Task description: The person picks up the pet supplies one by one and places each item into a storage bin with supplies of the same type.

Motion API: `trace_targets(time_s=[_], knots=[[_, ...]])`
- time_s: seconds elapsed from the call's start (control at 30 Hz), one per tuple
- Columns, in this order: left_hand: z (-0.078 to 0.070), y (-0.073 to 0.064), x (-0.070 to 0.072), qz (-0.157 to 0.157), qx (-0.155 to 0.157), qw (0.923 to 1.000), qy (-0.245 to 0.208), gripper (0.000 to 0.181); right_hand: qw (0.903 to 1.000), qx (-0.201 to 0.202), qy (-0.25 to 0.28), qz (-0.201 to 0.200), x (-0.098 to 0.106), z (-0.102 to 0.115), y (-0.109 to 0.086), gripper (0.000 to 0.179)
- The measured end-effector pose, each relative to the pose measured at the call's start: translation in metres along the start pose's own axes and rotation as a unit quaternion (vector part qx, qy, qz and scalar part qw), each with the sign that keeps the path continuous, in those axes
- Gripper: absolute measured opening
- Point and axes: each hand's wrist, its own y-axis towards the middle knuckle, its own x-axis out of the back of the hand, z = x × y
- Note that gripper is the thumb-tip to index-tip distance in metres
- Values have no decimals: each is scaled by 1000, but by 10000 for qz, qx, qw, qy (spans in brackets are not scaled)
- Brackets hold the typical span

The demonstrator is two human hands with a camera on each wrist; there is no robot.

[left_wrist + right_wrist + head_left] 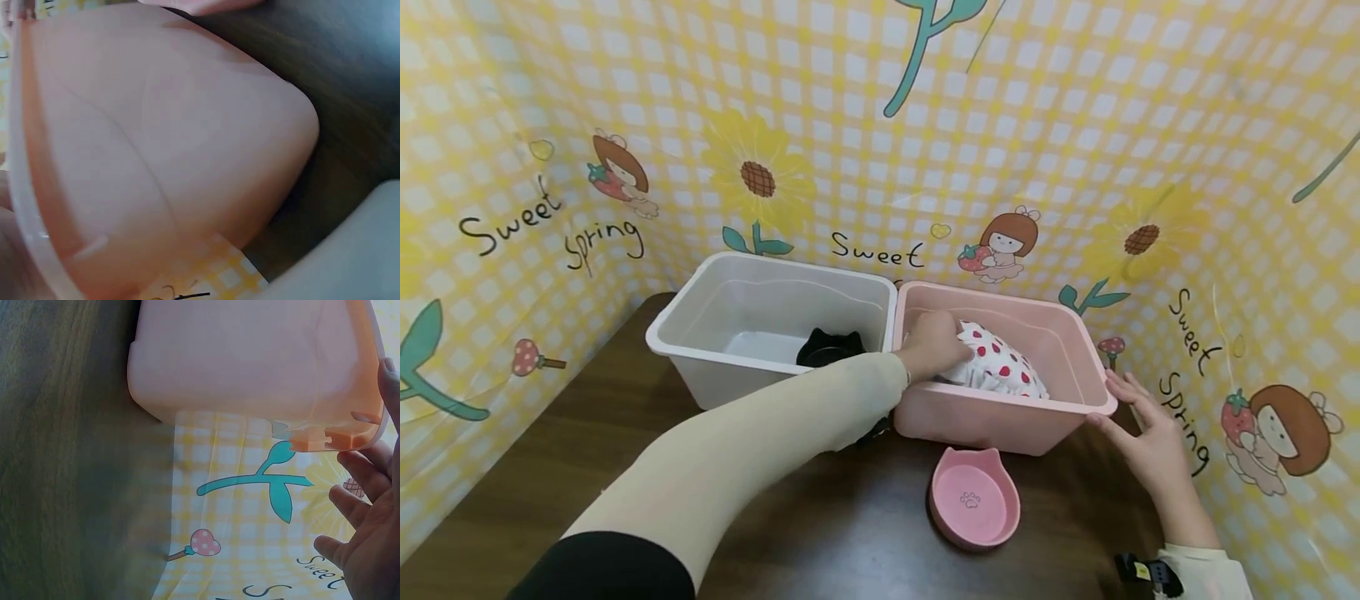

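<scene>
My left hand [936,343] reaches over the front rim of the pink bin [977,419] and grips the left end of a white cloth item [1006,367] with red prints. The cloth bulges and its lower edge looks ruffled; its exact kind is unclear. Over at the bin's front right corner, my right hand [1153,446] holds the rim between thumb and index finger. In the right wrist view, the other fingers [350,506] spread loosely below that corner. The left wrist view shows mostly the bin's outer wall [162,137].
A grey-white bin [700,354] adjoins the pink bin on the left, with a black cat-eared bowl [831,346] inside. On the brown table [820,533], a pink cat-eared bowl [976,500] with a paw print stands before the pink bin. Patterned yellow-check cloth [865,167] surrounds the table.
</scene>
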Motion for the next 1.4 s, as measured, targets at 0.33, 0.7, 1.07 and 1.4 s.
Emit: trace_targets(time_s=[0.33,0.7,1.07,1.4], knots=[[-2,-21,10,241,-871,9909,-1000,35,10000,18,7,-27,-2,0,1,59],[-9,-73,16,276,-1741,9652,-1932,30,9998,140,122,-124,-2,-4,-5,58],[15,-121,13,767,-1494,9548,-2455,26,9998,90,148,-94,-4,-3,-3,57],[50,-137,-10,662,-921,9609,-2527,32,10000,18,48,-57,-2,-1,-1,57]])
